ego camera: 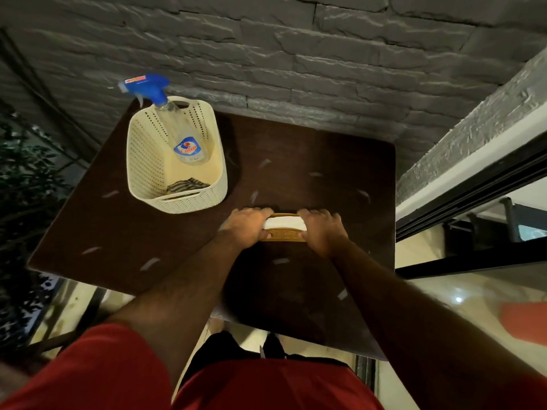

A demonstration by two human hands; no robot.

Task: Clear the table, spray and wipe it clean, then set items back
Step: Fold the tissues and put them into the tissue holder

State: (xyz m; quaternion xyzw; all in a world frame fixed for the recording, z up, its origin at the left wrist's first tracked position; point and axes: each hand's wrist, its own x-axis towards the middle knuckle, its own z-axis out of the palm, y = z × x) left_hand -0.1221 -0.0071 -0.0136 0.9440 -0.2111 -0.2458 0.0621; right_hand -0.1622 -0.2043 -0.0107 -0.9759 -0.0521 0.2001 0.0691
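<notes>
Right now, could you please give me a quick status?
Left hand, right hand both gripping brown tissue holder on dark table. Cream perforated basket stands clear.

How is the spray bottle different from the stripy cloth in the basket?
The spray bottle stands tilted, its blue head poking above the basket rim; the stripy cloth lies crumpled on the bottom. The spray bottle is clear and hard-looking; the stripy cloth looks dark and soft. Both sit inside the basket, untouched by either hand.

Home balcony: stone-clad wall (pixel 266 54), sliding door (pixel 473 196), plant (pixel 26 173).
</notes>
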